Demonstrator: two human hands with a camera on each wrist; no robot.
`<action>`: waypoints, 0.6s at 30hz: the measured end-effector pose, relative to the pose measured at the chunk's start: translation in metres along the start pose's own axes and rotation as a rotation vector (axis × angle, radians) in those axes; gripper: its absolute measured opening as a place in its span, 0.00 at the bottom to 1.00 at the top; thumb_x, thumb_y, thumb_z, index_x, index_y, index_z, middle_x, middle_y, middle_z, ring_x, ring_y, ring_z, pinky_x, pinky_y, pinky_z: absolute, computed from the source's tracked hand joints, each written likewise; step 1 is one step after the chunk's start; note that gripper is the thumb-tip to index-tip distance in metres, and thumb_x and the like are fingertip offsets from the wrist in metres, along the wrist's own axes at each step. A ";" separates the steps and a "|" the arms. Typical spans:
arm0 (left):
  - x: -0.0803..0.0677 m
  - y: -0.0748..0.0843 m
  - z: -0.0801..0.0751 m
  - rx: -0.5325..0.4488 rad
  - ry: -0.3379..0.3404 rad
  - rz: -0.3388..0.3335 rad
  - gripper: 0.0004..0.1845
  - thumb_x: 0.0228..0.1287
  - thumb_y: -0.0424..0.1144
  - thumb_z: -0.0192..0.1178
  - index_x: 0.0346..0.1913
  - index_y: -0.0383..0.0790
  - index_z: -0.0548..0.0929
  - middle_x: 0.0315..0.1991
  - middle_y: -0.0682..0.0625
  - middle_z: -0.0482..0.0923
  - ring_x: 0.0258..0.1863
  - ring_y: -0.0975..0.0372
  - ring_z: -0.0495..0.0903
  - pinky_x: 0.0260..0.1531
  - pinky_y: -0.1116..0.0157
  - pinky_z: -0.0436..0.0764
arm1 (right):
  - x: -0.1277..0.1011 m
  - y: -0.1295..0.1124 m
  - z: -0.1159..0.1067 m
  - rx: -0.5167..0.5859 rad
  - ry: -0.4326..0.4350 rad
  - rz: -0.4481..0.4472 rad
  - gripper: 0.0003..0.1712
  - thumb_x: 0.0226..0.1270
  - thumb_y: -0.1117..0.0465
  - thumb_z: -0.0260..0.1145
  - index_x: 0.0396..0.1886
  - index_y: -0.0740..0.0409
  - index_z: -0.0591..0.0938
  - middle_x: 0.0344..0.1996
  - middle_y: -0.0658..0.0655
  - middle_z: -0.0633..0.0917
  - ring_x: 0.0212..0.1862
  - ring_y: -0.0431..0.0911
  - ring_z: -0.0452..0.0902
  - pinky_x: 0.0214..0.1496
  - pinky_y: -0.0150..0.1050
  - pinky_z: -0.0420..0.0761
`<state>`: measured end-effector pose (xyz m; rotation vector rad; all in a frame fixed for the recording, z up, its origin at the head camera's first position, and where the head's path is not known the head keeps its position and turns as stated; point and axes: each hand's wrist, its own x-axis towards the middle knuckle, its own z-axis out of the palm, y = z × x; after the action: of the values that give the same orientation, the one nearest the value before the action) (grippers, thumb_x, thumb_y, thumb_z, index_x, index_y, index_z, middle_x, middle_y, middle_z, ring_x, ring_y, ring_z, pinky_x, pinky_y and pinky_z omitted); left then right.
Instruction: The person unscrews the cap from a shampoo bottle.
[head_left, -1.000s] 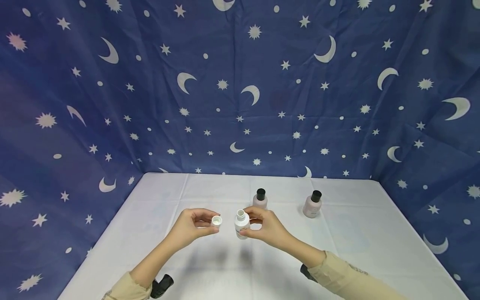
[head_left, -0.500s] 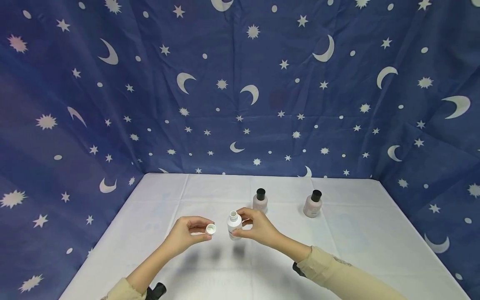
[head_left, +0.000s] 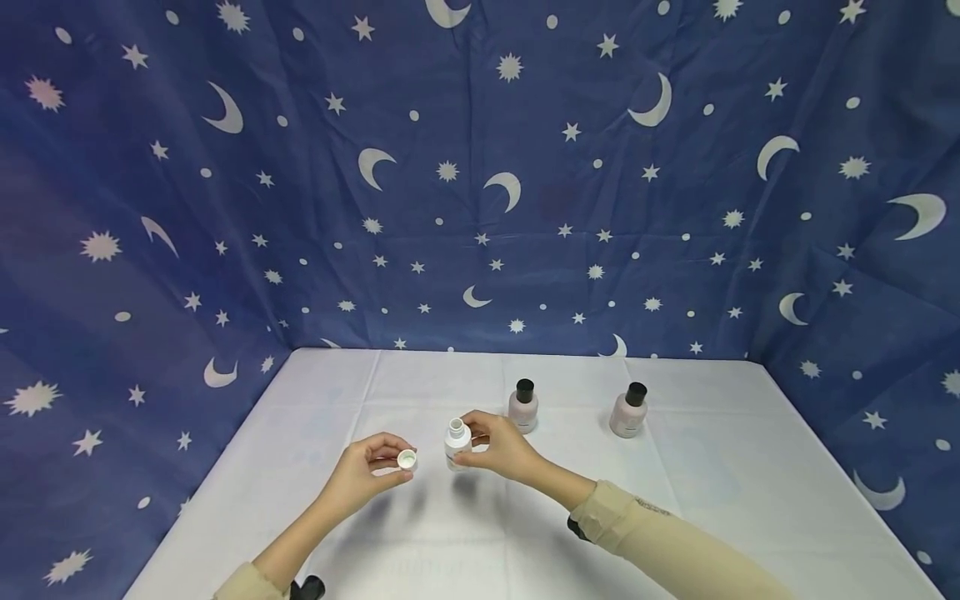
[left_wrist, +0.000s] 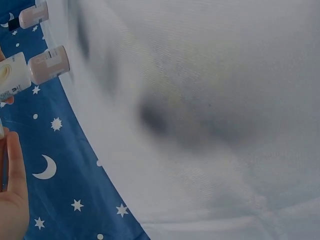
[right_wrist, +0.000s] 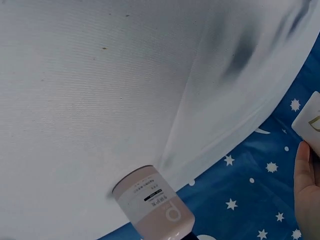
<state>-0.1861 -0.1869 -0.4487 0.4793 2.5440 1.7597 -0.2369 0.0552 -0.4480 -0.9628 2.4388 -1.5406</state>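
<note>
My left hand [head_left: 365,469] pinches a white cap [head_left: 407,460] between thumb and fingers, its hollow side facing up toward the head camera. Just to the right, my right hand [head_left: 497,448] grips a small white bottle [head_left: 457,450] by its body. The bottle is uncapped and held upright, its mouth showing. A narrow gap separates cap and bottle. In the left wrist view, part of the white bottle [left_wrist: 14,76] with its printed label shows at the left edge. The right wrist view catches only a corner of the bottle [right_wrist: 309,121] above the fingers.
Two pink bottles with black caps stand toward the back of the white-covered table [head_left: 315,392]: one [head_left: 522,408] just behind my right hand, another [head_left: 627,412] farther right. A blue curtain [head_left: 480,167] with moons and stars hangs behind and at both sides.
Both hands have shifted to the left, carrying the cap and the white bottle with them. The pink bottles stay where they were.
</note>
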 end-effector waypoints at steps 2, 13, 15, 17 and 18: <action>0.000 -0.002 0.000 0.018 0.018 -0.032 0.16 0.49 0.29 0.70 0.42 0.29 0.80 0.40 0.36 0.83 0.37 0.70 0.82 0.43 0.72 0.82 | 0.004 0.002 0.002 -0.013 -0.001 0.001 0.22 0.51 0.66 0.73 0.46 0.66 0.79 0.42 0.60 0.84 0.45 0.51 0.82 0.49 0.32 0.82; -0.003 -0.013 0.001 0.055 0.082 -0.065 0.18 0.47 0.30 0.71 0.44 0.29 0.82 0.43 0.37 0.82 0.35 0.66 0.83 0.41 0.72 0.83 | 0.024 0.013 0.024 -0.003 -0.015 -0.007 0.22 0.52 0.66 0.73 0.48 0.67 0.78 0.42 0.61 0.84 0.43 0.50 0.81 0.47 0.30 0.82; -0.004 -0.014 0.000 0.038 0.071 -0.073 0.19 0.48 0.30 0.71 0.45 0.27 0.82 0.43 0.35 0.82 0.35 0.66 0.83 0.41 0.72 0.83 | 0.026 0.015 0.027 0.014 -0.003 0.002 0.23 0.53 0.66 0.73 0.48 0.68 0.78 0.43 0.62 0.84 0.44 0.50 0.81 0.48 0.30 0.82; -0.005 -0.016 -0.001 0.031 0.059 -0.080 0.19 0.48 0.30 0.71 0.45 0.26 0.82 0.43 0.35 0.82 0.35 0.67 0.83 0.41 0.72 0.83 | 0.030 0.016 0.030 0.028 0.009 -0.003 0.23 0.52 0.67 0.72 0.48 0.70 0.78 0.43 0.63 0.83 0.45 0.52 0.81 0.48 0.31 0.82; -0.006 -0.017 -0.001 0.031 0.053 -0.082 0.19 0.48 0.30 0.71 0.45 0.26 0.82 0.43 0.34 0.82 0.35 0.67 0.83 0.40 0.72 0.83 | 0.031 0.017 0.031 0.033 0.014 -0.007 0.23 0.52 0.68 0.72 0.48 0.70 0.78 0.44 0.64 0.83 0.45 0.53 0.81 0.48 0.31 0.82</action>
<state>-0.1852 -0.1950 -0.4647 0.3280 2.5899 1.7309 -0.2571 0.0182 -0.4699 -0.9590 2.4135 -1.5902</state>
